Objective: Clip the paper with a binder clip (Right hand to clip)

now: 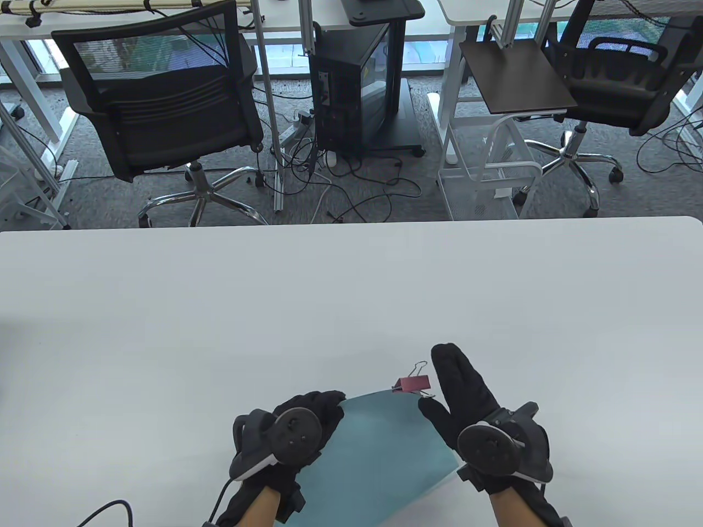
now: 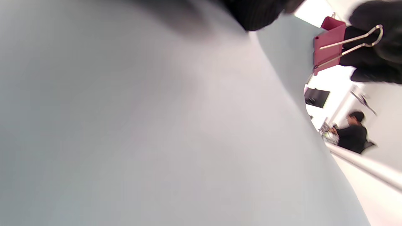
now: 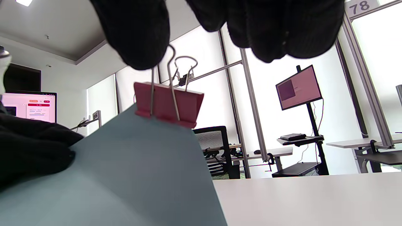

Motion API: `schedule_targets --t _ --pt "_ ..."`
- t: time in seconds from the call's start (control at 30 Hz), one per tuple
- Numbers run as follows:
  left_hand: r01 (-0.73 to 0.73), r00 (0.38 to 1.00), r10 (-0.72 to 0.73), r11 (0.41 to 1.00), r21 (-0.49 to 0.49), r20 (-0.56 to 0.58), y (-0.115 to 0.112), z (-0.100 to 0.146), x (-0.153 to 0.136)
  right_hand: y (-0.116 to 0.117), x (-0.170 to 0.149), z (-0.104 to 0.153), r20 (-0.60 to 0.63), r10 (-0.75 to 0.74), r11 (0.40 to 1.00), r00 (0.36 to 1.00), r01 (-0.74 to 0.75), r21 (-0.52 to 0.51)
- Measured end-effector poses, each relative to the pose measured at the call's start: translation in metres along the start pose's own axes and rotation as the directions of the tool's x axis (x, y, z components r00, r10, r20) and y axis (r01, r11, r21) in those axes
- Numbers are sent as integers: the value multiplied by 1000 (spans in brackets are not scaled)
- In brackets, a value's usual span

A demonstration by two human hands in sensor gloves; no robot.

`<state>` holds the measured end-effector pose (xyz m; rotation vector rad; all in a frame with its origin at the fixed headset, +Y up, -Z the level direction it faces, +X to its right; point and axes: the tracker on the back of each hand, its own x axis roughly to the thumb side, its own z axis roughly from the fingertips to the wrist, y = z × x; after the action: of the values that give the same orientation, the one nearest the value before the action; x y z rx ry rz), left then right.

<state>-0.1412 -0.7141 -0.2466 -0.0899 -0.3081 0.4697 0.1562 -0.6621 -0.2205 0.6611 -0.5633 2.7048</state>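
A teal sheet of paper [image 1: 379,455] lies tilted at the table's near edge, its far corner raised. A red binder clip [image 1: 412,383] with silver wire handles sits clamped on that far corner; it also shows in the right wrist view [image 3: 169,103] and the left wrist view [image 2: 328,44]. My left hand [image 1: 329,406] grips the paper's left edge. My right hand [image 1: 434,379] is spread open just right of the clip, fingers stretched forward. Its thumb [image 3: 135,34] touches the near wire handle; the other fingers [image 3: 276,25] are clear of the clip.
The white table [image 1: 351,285] stretches wide beyond the hands. Past its far edge are office chairs [image 1: 165,104], a computer tower [image 1: 351,82] and a white wire cart [image 1: 489,164].
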Motion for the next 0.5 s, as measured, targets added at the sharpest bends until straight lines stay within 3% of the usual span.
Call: schedule_targets --t 0.13,0.23,0.33,0.5 --pt "-236 956 239 971 40 -172 -2 -4 -34 6 -11 8 -60 118 993 991 -116 28" --pt "-401 860 421 907 130 -287 -7 -5 -55 12 -19 10 -96 177 983 979 -172 62" --pt "-485 758 533 846 220 -377 -12 -3 -77 22 -27 14 -126 182 979 975 -168 115" --pt "-510 663 597 802 311 -451 -13 2 -102 32 -36 16 -163 174 974 971 -146 171"
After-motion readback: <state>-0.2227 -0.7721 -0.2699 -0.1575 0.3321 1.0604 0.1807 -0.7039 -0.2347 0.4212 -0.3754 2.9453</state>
